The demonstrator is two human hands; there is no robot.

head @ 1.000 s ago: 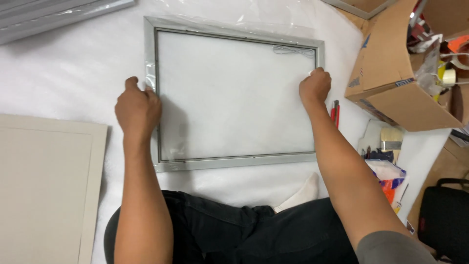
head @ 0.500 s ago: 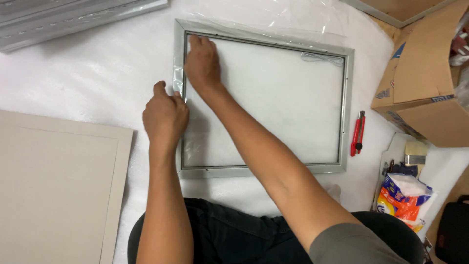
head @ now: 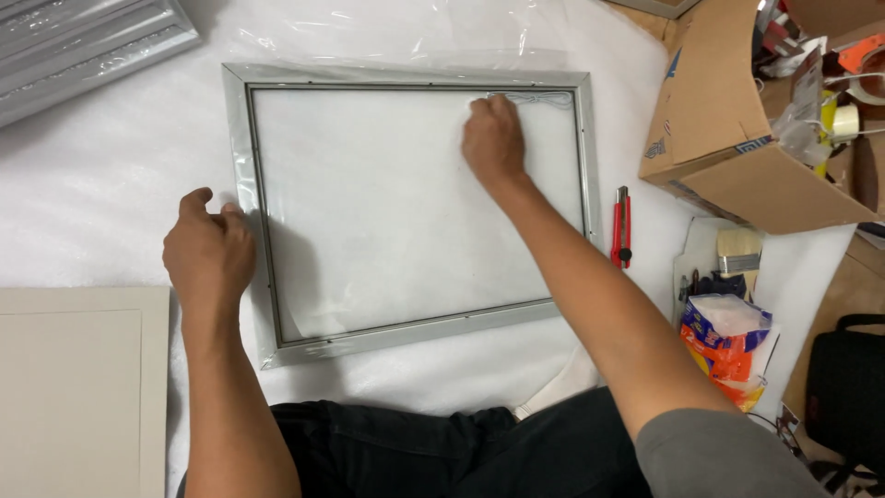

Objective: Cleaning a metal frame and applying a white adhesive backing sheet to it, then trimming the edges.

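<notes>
White foam sheet (head: 111, 175); frame (head: 406, 327) flat, long axis left-right, hands on it.

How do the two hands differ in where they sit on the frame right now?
The left hand rests at the silver picture frame's left rail, by its outer edge; the right hand lies inside the frame, on the glass near the top right corner. The left hand's fingers curl at the rail; the right hand presses knuckles-up on the pane. Both touch the frame and hold no tool.
</notes>
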